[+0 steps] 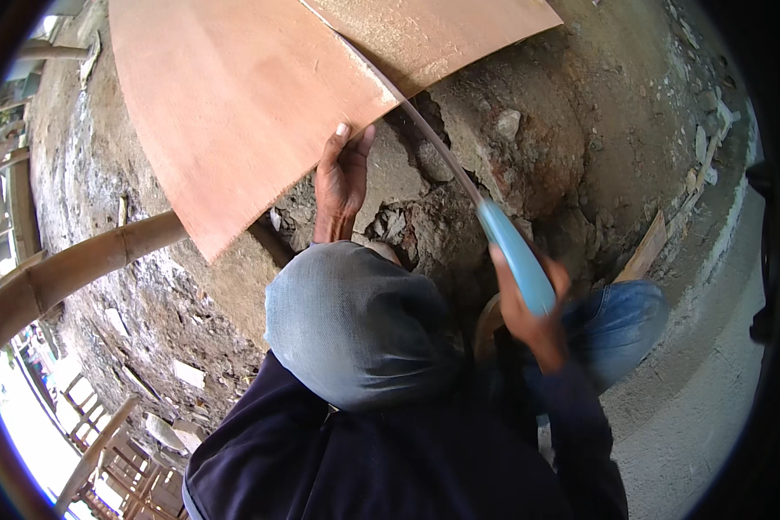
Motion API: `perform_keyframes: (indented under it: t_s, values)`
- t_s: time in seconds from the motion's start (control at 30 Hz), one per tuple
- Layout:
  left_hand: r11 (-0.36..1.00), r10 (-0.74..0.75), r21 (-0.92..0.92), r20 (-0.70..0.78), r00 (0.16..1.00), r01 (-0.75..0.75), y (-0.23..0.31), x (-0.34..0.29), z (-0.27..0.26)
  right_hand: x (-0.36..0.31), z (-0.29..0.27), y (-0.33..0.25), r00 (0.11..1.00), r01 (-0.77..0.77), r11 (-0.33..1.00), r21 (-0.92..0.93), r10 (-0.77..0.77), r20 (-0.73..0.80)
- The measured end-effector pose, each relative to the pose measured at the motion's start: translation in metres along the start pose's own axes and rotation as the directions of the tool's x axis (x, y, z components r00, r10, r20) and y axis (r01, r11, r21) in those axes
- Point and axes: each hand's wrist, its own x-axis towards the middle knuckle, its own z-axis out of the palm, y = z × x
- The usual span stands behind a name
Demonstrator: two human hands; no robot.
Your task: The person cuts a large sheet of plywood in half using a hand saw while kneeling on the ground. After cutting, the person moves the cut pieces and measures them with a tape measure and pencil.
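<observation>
A thin reddish-brown plywood sheet (243,104) fills the upper part of the view. A long slit runs into it from the near edge, with pale sawdust scattered along the far-right part. My left hand (342,178) grips the near edge just left of the slit, thumb on top and the other fingers mostly hidden underneath. In my right hand (533,303), slightly blurred, is the light blue handle of a handsaw (442,149). Its narrow blade slants up and left from the handle and lies in the slit at the sheet's edge.
My denim-covered knee (355,321) is bent just below the left hand. A bamboo pole (87,260) meets the sheet's left corner. Broken, rocky ground (529,156) lies under the sheet, with a wood offcut (646,247) and a grey concrete strip (693,407) at right.
</observation>
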Motion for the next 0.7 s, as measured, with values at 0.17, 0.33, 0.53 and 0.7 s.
perform_keyframes:
  t_s: [0.17, 0.33, 0.53, 0.7]
  values:
    - [0.999, 0.041, 0.001, 0.024, 0.999, -0.041, 0.003, 0.003, 0.000, 0.018, 0.017, 0.010, 0.994, 0.066, 0.998, 0.020, -0.064, -0.084]
    - [1.000, 0.001, -0.029, 0.014, 1.000, -0.001, 0.001, 0.003, 0.000, -0.044, -0.025, 0.005, 0.997, 0.080, 0.996, -0.031, -0.080, -0.009]
    - [1.000, 0.015, -0.002, 0.000, 1.000, -0.015, 0.005, 0.001, 0.006, -0.004, 0.023, 0.063, 0.997, 0.072, 0.996, 0.055, -0.072, 0.006]
    - [0.997, 0.078, -0.028, 0.071, 0.994, -0.076, 0.013, 0.001, 0.009, -0.051, -0.014, 0.013, 0.982, 0.178, 0.984, -0.025, -0.179, -0.065]
